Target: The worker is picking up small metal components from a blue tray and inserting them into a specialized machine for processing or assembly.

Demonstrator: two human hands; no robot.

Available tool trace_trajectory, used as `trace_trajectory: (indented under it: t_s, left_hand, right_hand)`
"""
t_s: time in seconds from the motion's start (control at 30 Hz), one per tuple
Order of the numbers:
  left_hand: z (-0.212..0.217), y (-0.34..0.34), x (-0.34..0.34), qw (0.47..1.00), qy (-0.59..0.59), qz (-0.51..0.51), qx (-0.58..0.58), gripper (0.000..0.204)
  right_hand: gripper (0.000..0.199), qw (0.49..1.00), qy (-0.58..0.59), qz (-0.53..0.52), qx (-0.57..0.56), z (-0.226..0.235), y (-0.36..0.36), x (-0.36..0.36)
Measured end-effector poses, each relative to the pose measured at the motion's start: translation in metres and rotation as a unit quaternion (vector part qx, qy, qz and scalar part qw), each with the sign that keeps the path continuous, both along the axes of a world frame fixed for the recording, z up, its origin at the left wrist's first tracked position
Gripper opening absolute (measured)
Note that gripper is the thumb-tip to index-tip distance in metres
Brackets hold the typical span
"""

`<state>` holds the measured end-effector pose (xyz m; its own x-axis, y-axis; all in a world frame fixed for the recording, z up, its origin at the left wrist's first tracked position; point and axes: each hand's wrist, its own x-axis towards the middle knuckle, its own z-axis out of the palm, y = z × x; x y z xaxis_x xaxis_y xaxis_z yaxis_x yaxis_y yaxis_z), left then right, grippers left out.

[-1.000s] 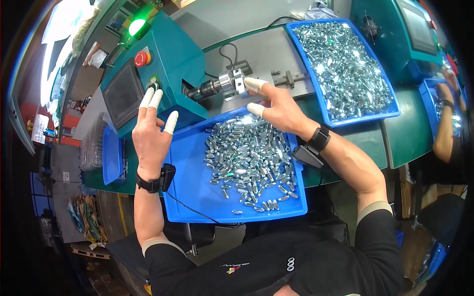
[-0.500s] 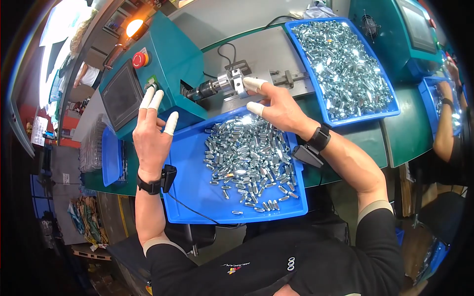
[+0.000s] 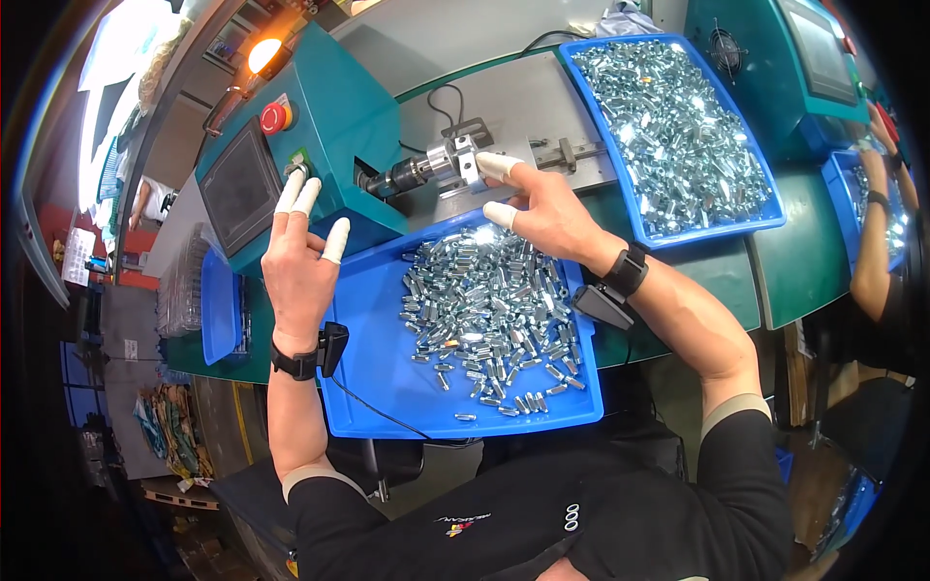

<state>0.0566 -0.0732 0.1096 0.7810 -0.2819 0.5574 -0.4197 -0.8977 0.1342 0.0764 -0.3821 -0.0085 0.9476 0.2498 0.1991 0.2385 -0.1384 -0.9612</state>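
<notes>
My left hand (image 3: 298, 266), with white finger cots on several fingertips, reaches up to the teal machine (image 3: 339, 107). Two of its fingers lie stretched at the green-framed push button (image 3: 298, 167), and the thumb stands apart. My right hand (image 3: 550, 215) also wears finger cots. Its index fingertip rests against the silver clamp block (image 3: 468, 163) at the end of the machine's dark spindle (image 3: 397, 178); the thumb is held away below it. Whatever sits inside the clamp is hidden. Below both hands a blue tray (image 3: 373, 387) holds a heap of small shiny metal hex pieces (image 3: 489, 300).
A second blue tray (image 3: 630, 228), full of similar pieces, stands at the right. A red emergency stop button (image 3: 275, 118) and a dark screen (image 3: 239, 189) are on the machine. An orange lamp (image 3: 263, 55) glows above. A co-worker's arm (image 3: 875, 232) shows at the far right.
Both my hands stay in place at the button and the clamp. At the far right, the co-worker's hands and arm have shifted slightly.
</notes>
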Motion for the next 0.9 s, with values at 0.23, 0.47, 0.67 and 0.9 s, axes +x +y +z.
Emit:
trace_trajectory:
  t_s: [0.23, 0.47, 0.67, 0.9]
  left_hand:
    - [0.001, 0.002, 0.004, 1.000, -0.004, 0.006, -0.007, 0.052]
    - [0.002, -0.003, 0.004, 1.000, -0.018, 0.013, 0.007, 0.053]
    - [0.000, -0.002, -0.009, 0.999, 0.003, -0.012, -0.039, 0.053]
    - [-0.007, 0.011, -0.025, 0.999, -0.014, -0.016, -0.045, 0.053]
  right_hand:
    - [0.068, 0.998, -0.068, -0.007, 0.017, -0.005, 0.002, 0.001]
    - [0.068, 0.998, -0.056, 0.002, 0.004, -0.005, 0.000, 0.002]
    - [0.068, 0.999, -0.036, 0.012, -0.007, -0.001, -0.001, 0.001]
    - [0.068, 0.999, -0.037, 0.010, -0.009, -0.001, -0.001, 0.001]
